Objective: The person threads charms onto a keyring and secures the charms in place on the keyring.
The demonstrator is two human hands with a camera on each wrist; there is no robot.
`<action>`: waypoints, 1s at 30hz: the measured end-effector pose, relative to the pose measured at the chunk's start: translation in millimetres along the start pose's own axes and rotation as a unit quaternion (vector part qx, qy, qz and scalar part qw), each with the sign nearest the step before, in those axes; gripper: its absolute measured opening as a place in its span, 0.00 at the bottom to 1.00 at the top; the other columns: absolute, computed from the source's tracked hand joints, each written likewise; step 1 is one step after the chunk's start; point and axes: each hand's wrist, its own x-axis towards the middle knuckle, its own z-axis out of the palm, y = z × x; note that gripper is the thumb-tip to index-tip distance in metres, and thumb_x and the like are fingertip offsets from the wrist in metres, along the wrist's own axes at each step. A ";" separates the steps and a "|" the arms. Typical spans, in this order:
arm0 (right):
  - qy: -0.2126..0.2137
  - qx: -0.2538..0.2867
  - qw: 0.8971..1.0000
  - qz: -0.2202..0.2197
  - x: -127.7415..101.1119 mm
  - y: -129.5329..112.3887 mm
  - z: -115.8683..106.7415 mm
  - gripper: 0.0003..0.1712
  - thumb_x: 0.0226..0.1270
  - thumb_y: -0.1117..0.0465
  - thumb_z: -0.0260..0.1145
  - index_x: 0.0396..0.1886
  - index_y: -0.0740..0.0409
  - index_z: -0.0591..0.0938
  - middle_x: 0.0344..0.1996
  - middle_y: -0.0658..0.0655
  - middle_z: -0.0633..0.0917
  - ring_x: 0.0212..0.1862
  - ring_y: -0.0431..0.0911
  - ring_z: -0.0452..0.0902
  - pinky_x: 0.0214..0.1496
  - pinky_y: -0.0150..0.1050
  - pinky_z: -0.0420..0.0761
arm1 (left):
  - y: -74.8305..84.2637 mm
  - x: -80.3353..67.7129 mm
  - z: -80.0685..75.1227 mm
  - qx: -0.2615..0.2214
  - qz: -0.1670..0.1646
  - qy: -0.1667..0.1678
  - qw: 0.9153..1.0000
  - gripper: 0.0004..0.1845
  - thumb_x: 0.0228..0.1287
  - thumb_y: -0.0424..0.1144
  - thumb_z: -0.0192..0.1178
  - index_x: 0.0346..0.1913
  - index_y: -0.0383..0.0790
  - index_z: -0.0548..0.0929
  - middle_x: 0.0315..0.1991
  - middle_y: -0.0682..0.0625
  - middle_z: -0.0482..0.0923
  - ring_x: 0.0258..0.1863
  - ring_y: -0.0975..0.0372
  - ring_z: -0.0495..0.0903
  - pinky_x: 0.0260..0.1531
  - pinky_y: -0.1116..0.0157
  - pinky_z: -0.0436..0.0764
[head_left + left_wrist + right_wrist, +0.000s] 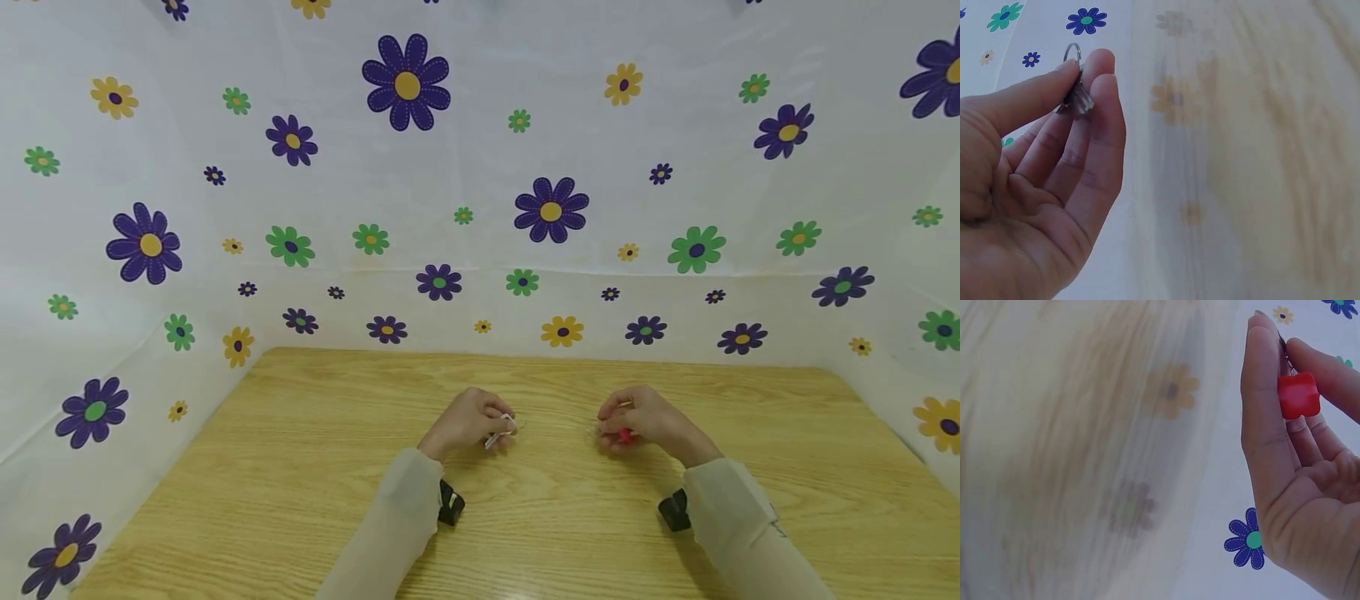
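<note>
While both hands hover low over the middle of the wooden surface (300,500), each keeps its own small item pinched, and the gap between the two items is the relation that counts.

Left hand (467,423): thumb and forefinger tips are pressed together on a small metal ring (1072,51) w/ a silvery clasp part below it. The ring stands up above the fingertips; the remaining fingers lie loosely curled under it. In the head view the metal shows as a pale glint at the hand's right side, i.e. pointing toward the other hand.

Right hand (647,421): forefinger and thumb are clamped on a thin dark link from which a red charm (1298,395) hangs, just beside the palm side of the forefinger. The link is too small to tell its form. In the head view the red shows at the lower left of the hand (facing the left hand).

Relation: ring and charm lie on roughly one line parallel to the near edge of the surface, apart, w/ bare wood between them. Neither item touches the surface as far as can be told. Neither hand is clearly nearer the midpoint; both sit approx. level, well back from the near edge and short of the far edge.
</note>
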 end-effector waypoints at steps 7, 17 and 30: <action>0.004 -0.008 1.000 -0.017 -0.2 -5.3 4.3 0.07 0.69 0.73 0.66 0.43 0.74 0.80 0.30 0.59 0.87 0.29 0.47 0.83 0.34 0.38 0.86 | 0.5 1.2 2.2 0.006 0.008 -0.002 1.000 0.08 0.70 0.29 0.63 0.47 0.26 0.84 0.30 0.42 0.87 0.20 0.63 0.82 0.21 0.69 0.78; -0.009 0.034 0.999 -0.019 1.8 -7.8 8.0 0.07 0.68 0.75 0.65 0.43 0.75 0.79 0.31 0.60 0.86 0.31 0.47 0.84 0.36 0.41 0.87 | 3.1 2.4 5.9 0.003 0.021 -0.003 1.000 0.09 0.70 0.29 0.64 0.47 0.26 0.84 0.31 0.42 0.88 0.20 0.63 0.82 0.20 0.69 0.76; -0.011 0.044 0.998 -0.031 3.9 -8.6 9.8 0.09 0.69 0.73 0.65 0.45 0.77 0.78 0.33 0.62 0.87 0.32 0.49 0.85 0.37 0.44 0.87 | 4.4 9.7 12.3 -0.027 0.011 -0.006 1.000 0.09 0.70 0.28 0.63 0.48 0.25 0.84 0.33 0.41 0.88 0.25 0.60 0.86 0.23 0.69 0.81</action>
